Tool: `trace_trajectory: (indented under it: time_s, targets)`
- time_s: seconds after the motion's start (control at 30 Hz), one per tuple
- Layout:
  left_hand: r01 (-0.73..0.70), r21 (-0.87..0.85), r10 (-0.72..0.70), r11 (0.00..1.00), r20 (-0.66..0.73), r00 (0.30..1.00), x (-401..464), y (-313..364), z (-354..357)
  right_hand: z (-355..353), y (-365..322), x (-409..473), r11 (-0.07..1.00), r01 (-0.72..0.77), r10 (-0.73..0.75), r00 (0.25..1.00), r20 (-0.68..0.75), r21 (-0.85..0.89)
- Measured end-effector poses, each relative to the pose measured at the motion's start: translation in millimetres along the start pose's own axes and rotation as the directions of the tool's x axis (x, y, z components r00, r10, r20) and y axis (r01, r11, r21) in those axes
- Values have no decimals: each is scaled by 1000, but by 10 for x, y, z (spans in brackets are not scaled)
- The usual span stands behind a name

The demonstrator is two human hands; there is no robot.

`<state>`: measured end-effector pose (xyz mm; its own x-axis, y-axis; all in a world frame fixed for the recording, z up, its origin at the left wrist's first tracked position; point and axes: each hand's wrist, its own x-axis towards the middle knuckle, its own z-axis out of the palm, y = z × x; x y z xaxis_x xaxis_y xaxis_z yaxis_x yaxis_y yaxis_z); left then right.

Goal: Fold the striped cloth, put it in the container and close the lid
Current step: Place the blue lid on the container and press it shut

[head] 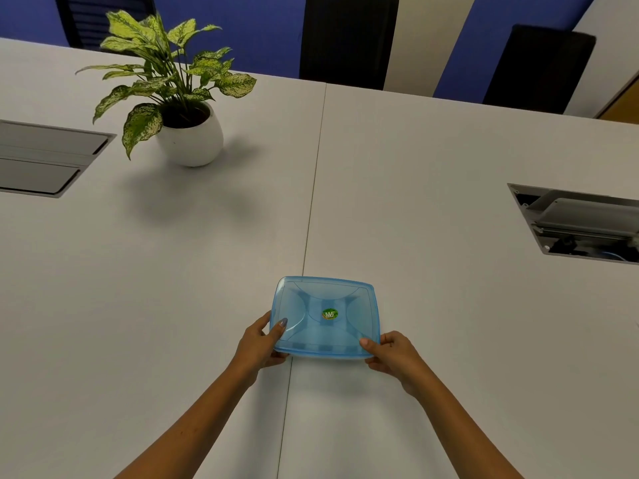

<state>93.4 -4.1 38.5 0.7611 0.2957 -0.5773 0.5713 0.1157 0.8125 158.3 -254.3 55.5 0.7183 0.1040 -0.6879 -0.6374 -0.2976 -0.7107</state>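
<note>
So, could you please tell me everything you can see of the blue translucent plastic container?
The blue translucent plastic container is squarish with rounded corners; its lid is on, with a round green sticker at the centre. It rests on the white table across the seam. The left hand and right hand grip its near corners.

One blue container (325, 354), one translucent blue lid (326, 316) on top, one round sticker (330, 314) at lid centre. Two hands in shot: left hand (261, 342), right hand (390, 352). One potted plant (173, 84) in one white pot (192, 140). Two cable hatches in table (432, 209): one left (45, 157), one right (581, 223). Three dark chair backs beyond far edge.
</note>
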Motion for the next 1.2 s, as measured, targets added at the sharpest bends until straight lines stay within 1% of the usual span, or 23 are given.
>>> trace_trajectory:
  time_s: [0.1,0.2,0.57,0.77,0.87,0.93,1.03,1.1,1.2]
  targets:
    - [7,-12,-7,1000,-1,1000,5,0,2,16,-29,19,987,-86,75,994,84,134]
    - [2,-10,-2,1000,-3,1000,3,9,-1,27,-43,32,976,-120,104,990,97,181]
    - [-6,20,6,1000,3,1000,12,1,18,33,58,78,970,-118,114,993,28,212]
    - [-14,31,14,999,-5,1000,44,55,18,-9,-4,123,973,-130,118,990,75,193]
    - [-9,58,9,998,-8,1000,36,3,8,-45,-2,107,980,-140,127,987,99,139]
    - [2,111,-2,994,-3,1000,50,1,-35,-71,-35,101,989,-143,138,985,108,36]
    - [30,295,-50,955,58,997,96,113,-118,-141,-172,132,980,-115,131,988,86,-164]
    - [16,414,-46,910,64,997,166,212,-148,-179,-291,189,977,-73,94,990,101,-199]
    - [-56,534,54,843,19,998,383,373,-162,-166,-476,337,976,6,12,996,84,-217]
